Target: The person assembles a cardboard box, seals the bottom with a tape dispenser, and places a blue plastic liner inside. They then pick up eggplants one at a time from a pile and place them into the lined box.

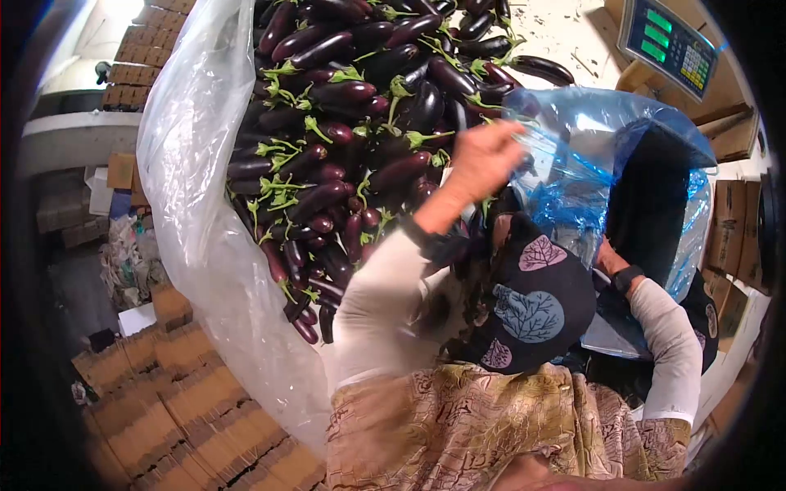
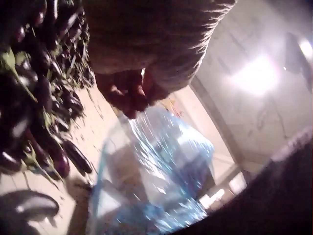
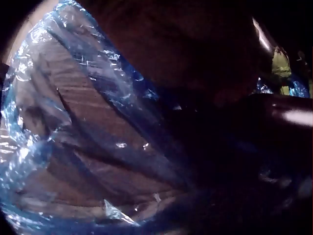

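My left hand (image 1: 490,157) is raised beside the eggplant pile and pinches the edge of a thin blue plastic bag (image 1: 565,172). In the left wrist view the bag (image 2: 161,152) hangs in folds from the bunched fingertips (image 2: 134,105). The bag lines and overlaps a dark-sided box (image 1: 655,192). My right hand (image 1: 607,259) is low by the near side of the box, its fingers hidden; I cannot tell what it holds. In the dark right wrist view, blue film (image 3: 78,98) and a glossy eggplant (image 3: 288,115) show close by.
A large heap of eggplants (image 1: 344,139) with green stems covers the pale table. Clear plastic sheeting (image 1: 196,164) hangs along its left side. A digital scale display (image 1: 667,47) stands at the back right. Stacked flattened cartons (image 1: 188,393) lie below left.
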A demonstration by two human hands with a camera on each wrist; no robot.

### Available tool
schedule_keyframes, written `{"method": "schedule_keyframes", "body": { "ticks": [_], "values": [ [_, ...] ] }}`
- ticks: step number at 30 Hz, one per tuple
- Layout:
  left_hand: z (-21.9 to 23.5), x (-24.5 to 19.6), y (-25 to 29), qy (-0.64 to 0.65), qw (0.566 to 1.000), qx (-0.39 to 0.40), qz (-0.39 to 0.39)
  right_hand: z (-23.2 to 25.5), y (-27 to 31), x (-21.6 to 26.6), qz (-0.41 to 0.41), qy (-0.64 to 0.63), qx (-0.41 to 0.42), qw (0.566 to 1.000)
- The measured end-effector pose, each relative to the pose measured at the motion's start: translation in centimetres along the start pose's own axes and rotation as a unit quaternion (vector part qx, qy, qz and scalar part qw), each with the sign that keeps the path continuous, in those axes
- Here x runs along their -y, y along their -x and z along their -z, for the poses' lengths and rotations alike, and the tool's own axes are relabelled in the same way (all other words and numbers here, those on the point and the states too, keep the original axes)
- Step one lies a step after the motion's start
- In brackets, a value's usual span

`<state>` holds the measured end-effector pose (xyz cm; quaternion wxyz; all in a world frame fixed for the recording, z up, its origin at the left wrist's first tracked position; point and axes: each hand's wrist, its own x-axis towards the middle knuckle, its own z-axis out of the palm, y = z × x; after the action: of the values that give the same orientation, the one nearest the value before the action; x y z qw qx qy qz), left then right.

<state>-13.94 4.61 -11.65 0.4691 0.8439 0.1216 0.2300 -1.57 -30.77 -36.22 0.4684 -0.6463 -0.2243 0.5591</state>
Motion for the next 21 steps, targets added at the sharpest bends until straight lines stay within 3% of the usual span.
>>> {"method": "schedule_keyframes", "body": {
  "ticks": [1, 2, 3, 4, 5, 6, 7, 8, 10, 11, 12, 14, 16, 18, 20, 21],
  "values": [
    [2.6, 0.6, -0.4, -0.004, 0.997, -0.054, 0.057, 1.3, -0.3, -2.2, -0.004, 0.099, 0.007, 0.995],
    [4.7, 1.5, -0.8, 0.085, 0.969, -0.118, 0.199, 0.1, 0.1, 1.1, -0.009, 0.197, 0.015, 0.980],
    [7.1, 3.1, -1.2, 0.027, 0.959, -0.173, 0.223, -0.2, 1.3, 4.6, -0.024, 0.311, 0.020, 0.950],
    [9.3, 7.2, -1.3, -0.245, 0.936, -0.223, 0.120, -1.3, 2.4, 10.3, -0.026, 0.311, 0.018, 0.950],
    [10.8, 8.6, -1.6, -0.248, 0.921, -0.261, 0.149, -2.1, 3.2, 14.7, -0.050, 0.424, 0.043, 0.903],
    [12.8, 12.6, -1.6, -0.311, 0.910, -0.251, 0.111, -2.7, 3.9, 18.3, -0.076, 0.529, 0.069, 0.842],
    [13.7, 13.8, -1.8, -0.362, 0.886, -0.254, 0.137, -3.1, 4.3, 21.2, -0.104, 0.577, 0.082, 0.806],
    [14.5, 14.2, -2.3, -0.360, 0.878, -0.209, 0.235, -3.0, 4.4, 22.6, -0.110, 0.578, 0.080, 0.804],
    [14.7, 14.1, -3.0, -0.447, 0.840, -0.160, 0.263, -2.7, 4.9, 24.8, -0.165, 0.637, 0.075, 0.749],
    [14.7, 13.3, -3.8, -0.465, 0.825, -0.119, 0.299, -3.0, 6.0, 27.2, -0.121, 0.651, 0.066, 0.747],
    [14.7, 13.5, -3.9, -0.539, 0.790, -0.084, 0.280, -2.3, 6.8, 27.0, -0.025, 0.622, 0.021, 0.782],
    [14.9, 14.2, -5.0, -0.605, 0.741, -0.023, 0.291, -2.0, 8.6, 29.3, 0.017, 0.592, 0.013, 0.806],
    [15.9, 15.3, -5.3, -0.669, 0.701, 0.012, 0.248, -2.3, 10.3, 31.1, 0.010, 0.563, -0.015, 0.826],
    [16.9, 14.5, -6.4, -0.677, 0.680, 0.091, 0.265, -2.3, 11.7, 31.7, 0.008, 0.533, -0.042, 0.845],
    [18.1, 16.0, -6.4, -0.688, 0.676, 0.116, 0.238, -2.4, 12.9, 31.8, 0.009, 0.517, -0.063, 0.854],
    [18.6, 16.3, -5.7, -0.680, 0.697, 0.116, 0.193, -2.6, 13.4, 32.1, 0.007, 0.514, -0.066, 0.855]
  ]
}}
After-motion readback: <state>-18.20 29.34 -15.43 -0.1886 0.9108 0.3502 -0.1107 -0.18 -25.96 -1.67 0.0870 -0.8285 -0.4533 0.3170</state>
